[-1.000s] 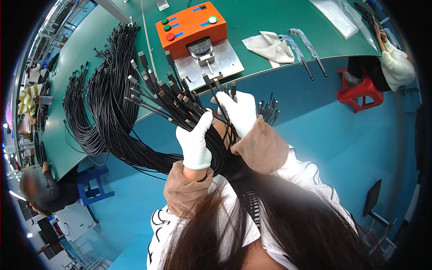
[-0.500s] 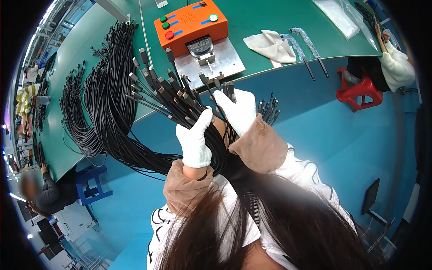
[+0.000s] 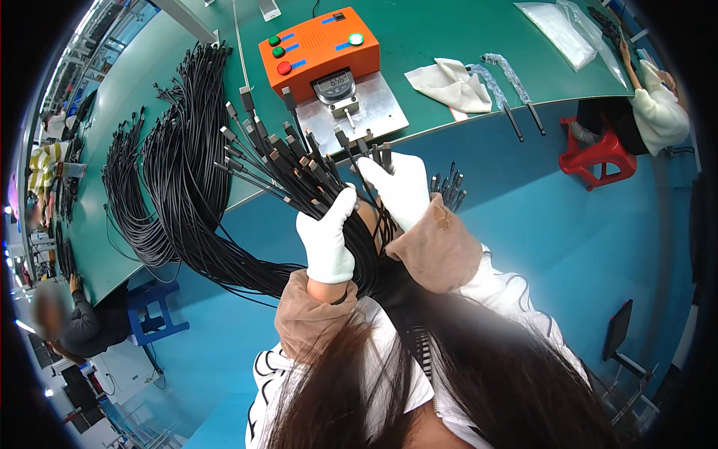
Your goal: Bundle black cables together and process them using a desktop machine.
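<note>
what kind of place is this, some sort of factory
Most likely a cable assembly or testing line in a factory. Both gloved hands, left hand and right hand, grip a bundle of black cables; more cable bundles lie on a long green workbench beside an orange test fixture.

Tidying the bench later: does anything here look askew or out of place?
Nothing looks damaged or spilled. The black cables spill over the green table edge in loose loops, and a crumpled white cloth lies beside the orange tester box. Both gloved hands grip a cable bundle.
</note>
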Demonstrator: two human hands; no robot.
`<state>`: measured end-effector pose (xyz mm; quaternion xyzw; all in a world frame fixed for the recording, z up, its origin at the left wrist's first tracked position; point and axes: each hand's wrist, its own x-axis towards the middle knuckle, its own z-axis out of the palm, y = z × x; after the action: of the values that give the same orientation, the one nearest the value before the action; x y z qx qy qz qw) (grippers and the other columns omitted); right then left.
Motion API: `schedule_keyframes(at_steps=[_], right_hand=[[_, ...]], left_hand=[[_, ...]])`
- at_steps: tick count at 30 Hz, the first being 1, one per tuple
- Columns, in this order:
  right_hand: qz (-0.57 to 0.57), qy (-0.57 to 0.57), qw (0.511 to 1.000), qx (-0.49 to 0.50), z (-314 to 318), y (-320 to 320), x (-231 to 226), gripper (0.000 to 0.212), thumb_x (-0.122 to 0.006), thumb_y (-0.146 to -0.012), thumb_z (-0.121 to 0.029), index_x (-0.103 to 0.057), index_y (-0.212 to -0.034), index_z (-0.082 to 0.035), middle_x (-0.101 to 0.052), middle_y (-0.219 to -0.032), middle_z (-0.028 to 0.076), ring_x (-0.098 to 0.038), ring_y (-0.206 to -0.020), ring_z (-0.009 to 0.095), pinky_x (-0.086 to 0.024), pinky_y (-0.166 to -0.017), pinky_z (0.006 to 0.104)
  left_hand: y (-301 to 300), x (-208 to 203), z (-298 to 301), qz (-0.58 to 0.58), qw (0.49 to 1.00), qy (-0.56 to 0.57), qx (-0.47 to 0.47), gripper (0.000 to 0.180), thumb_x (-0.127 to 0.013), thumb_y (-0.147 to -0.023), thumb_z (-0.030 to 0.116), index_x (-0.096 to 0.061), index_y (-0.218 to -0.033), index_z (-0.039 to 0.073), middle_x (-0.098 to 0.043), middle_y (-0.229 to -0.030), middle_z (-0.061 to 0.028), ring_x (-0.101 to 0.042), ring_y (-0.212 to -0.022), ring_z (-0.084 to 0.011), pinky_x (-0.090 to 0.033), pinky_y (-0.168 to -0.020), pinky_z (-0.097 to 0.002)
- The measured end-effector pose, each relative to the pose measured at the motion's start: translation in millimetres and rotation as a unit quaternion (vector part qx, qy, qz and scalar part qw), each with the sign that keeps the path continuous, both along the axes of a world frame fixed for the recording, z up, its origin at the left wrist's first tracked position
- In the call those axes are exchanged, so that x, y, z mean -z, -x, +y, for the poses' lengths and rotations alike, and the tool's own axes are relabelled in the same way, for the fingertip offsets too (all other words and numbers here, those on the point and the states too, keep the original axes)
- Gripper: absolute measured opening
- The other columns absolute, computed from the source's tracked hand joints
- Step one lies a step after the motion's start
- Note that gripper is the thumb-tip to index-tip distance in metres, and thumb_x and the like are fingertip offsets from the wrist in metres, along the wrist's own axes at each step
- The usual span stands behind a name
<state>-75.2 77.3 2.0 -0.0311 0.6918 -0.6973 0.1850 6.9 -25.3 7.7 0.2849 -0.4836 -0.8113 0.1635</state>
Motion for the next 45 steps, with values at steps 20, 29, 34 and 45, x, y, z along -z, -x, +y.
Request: schedule_keyframes(at_steps=[20, 29, 34, 45], right_hand=[[-0.079, 0.027, 0.996, -0.001, 20.0, -14.7, -6.8, 0.026, -0.066, -0.089, -0.02, -0.068, -0.104, 0.001, -0.067, -0.081, 0.001, -0.054, -0.068, 0.005, -0.044, -0.06, 0.0227], [-0.089, 0.088, 0.985, 0.116, 21.3, -34.5, -16.9, 0.035, -0.05, -0.099, -0.028, -0.062, -0.117, -0.001, -0.058, -0.078, -0.004, -0.045, -0.063, 0.002, -0.035, -0.057, 0.0165], [-0.178, 0.219, 0.959, -0.04, 1.4, -23.1, 1.6, 0.047, -0.045, -0.1, -0.039, -0.057, -0.125, -0.001, -0.056, -0.074, -0.003, -0.046, -0.062, 0.004, -0.037, -0.054, 0.0183], [-0.093, 0.105, 0.99, 0.008, -8.0, -13.0, 8.2, 0.032, -0.064, -0.091, -0.029, -0.069, -0.106, -0.002, -0.064, -0.079, -0.002, -0.048, -0.066, 0.003, -0.037, -0.058, 0.0202]], left_hand=[[-17.6, -9.6, 5.6, 0.005, 0.999, 0.029, 0.025, 0.019, -0.07, -0.08, 0.006, -0.064, -0.097, -0.001, -0.065, -0.082, -0.0044, -0.059, -0.074, -0.0132, -0.047, -0.073, -0.026], [-24.7, -7.0, 11.5, -0.002, 0.998, 0.039, 0.047, 0.018, -0.071, -0.079, 0.007, -0.065, -0.095, 0.0, -0.064, -0.081, -0.0033, -0.058, -0.072, -0.0126, -0.045, -0.069, -0.0259], [-31.9, -11.1, 1.3, 0.009, 1.0, 0.027, -0.008, 0.018, -0.069, -0.082, 0.01, -0.063, -0.096, 0.0, -0.063, -0.079, -0.0034, -0.059, -0.071, -0.0126, -0.046, -0.069, -0.0259], [-21.4, 1.7, -7.2, 0.011, 1.0, 0.006, -0.006, 0.018, -0.068, -0.084, 0.011, -0.063, -0.098, 0.0, -0.064, -0.08, -0.0042, -0.06, -0.072, -0.013, -0.048, -0.067, -0.0244]])
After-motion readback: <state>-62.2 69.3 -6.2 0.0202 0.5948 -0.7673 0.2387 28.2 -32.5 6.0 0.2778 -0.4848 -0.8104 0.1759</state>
